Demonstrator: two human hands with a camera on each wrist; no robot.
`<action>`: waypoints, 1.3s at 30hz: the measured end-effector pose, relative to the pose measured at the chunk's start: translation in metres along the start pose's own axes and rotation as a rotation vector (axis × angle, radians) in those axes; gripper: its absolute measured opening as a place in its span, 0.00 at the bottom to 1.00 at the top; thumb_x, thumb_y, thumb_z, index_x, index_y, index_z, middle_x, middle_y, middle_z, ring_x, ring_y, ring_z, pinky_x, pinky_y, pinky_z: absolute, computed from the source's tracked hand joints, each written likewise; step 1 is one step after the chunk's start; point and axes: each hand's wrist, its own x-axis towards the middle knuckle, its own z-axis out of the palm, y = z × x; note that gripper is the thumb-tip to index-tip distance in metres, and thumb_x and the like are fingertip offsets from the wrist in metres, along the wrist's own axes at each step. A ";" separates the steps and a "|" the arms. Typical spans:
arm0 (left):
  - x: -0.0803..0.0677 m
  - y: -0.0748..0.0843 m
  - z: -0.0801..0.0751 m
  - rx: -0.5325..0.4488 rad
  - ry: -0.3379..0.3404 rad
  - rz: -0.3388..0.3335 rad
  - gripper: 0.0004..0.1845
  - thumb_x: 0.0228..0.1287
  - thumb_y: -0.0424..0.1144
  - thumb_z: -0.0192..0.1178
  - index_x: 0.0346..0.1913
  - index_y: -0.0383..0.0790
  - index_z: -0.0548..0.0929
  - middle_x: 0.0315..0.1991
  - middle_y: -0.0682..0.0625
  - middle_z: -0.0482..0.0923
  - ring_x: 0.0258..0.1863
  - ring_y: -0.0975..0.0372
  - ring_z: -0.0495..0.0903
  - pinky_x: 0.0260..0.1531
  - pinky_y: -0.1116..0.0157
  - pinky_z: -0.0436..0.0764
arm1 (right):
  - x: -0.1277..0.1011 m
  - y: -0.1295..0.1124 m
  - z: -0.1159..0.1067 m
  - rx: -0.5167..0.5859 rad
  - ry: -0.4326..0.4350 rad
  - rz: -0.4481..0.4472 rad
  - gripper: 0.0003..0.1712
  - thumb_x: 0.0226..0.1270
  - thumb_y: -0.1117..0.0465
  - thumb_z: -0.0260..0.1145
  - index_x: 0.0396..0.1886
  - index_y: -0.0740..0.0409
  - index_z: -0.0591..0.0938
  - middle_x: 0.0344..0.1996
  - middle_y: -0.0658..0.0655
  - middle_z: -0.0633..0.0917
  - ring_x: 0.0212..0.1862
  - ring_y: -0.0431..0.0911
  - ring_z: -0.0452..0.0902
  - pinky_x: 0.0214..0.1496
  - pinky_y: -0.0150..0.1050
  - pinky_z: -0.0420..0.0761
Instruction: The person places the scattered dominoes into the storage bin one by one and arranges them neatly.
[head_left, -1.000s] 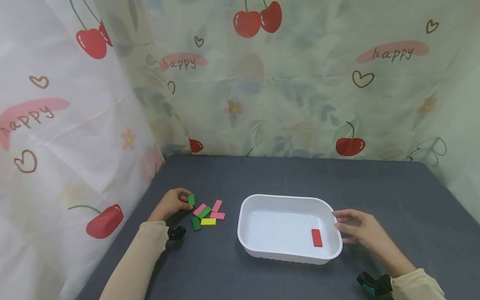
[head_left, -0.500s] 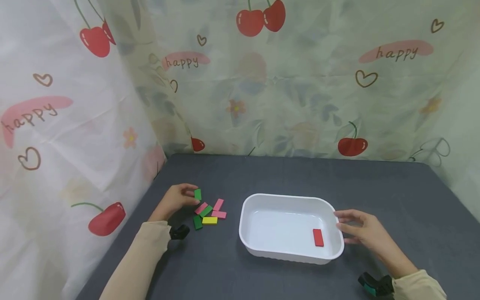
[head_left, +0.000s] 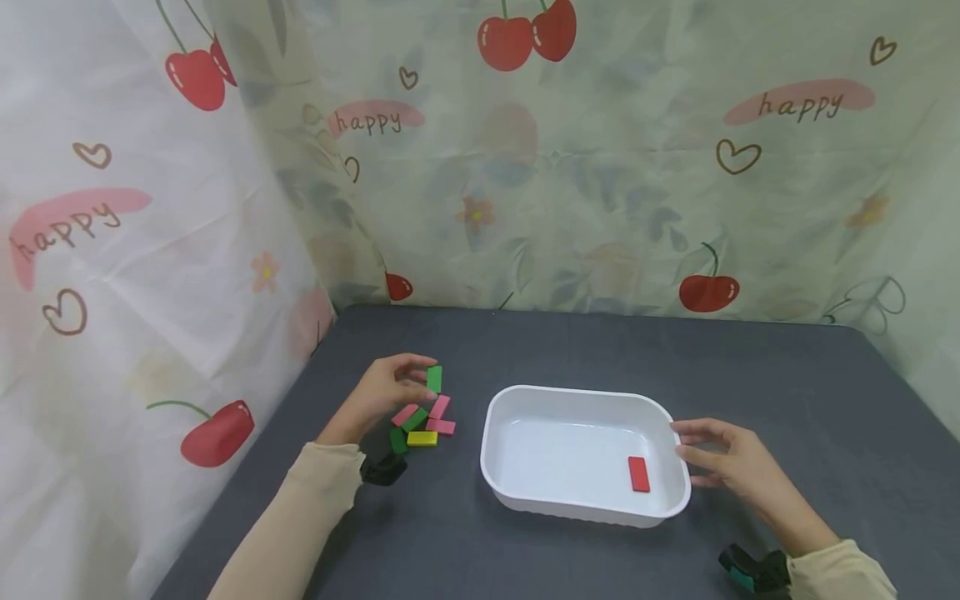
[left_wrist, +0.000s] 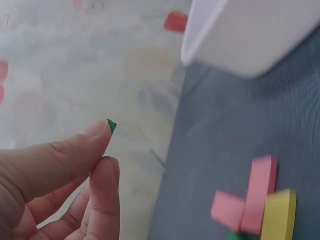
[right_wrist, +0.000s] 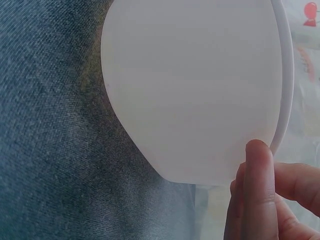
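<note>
A green block lifted, a white tub steadied

The left hand (head_left: pixel 386 390) pinches a green block (head_left: pixel 434 379) above the scattered pink, green and yellow blocks (head_left: pixel 421 423); the right hand (head_left: pixel 723 463), fingers loosely extended, touches the smooth white plastic tub (head_left: pixel 585 398) holding one red block (head_left: pixel 638 473) on the grey cloth-textured table (head_left: pixel 787 375).

Green block (head_left: pixel 434 379): small, flat, upright, pinched in left hand (head_left: pixel 382 392), lifted, at 9 o'clock from white tray (head_left: pixel 585 508).
</note>
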 end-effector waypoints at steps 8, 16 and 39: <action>-0.008 0.027 0.024 -0.027 -0.052 0.047 0.27 0.52 0.34 0.73 0.57 0.51 0.80 0.49 0.47 0.79 0.44 0.58 0.81 0.45 0.59 0.82 | 0.000 0.000 0.000 0.000 -0.011 0.001 0.36 0.62 0.54 0.70 0.64 0.68 0.71 0.53 0.68 0.77 0.47 0.49 0.80 0.38 0.45 0.85; -0.015 0.045 0.049 -0.065 -0.148 0.079 0.26 0.53 0.29 0.71 0.57 0.48 0.81 0.47 0.47 0.79 0.42 0.58 0.80 0.44 0.58 0.83 | -0.001 0.000 0.000 -0.002 -0.006 -0.014 0.35 0.62 0.55 0.70 0.63 0.68 0.71 0.53 0.68 0.78 0.46 0.49 0.81 0.38 0.44 0.85; -0.020 0.063 0.105 -0.083 -0.339 0.105 0.25 0.49 0.29 0.73 0.52 0.44 0.80 0.41 0.48 0.79 0.34 0.61 0.83 0.38 0.64 0.83 | 0.000 0.000 0.000 -0.002 -0.002 -0.005 0.34 0.62 0.56 0.70 0.63 0.68 0.72 0.51 0.66 0.78 0.46 0.49 0.81 0.37 0.44 0.85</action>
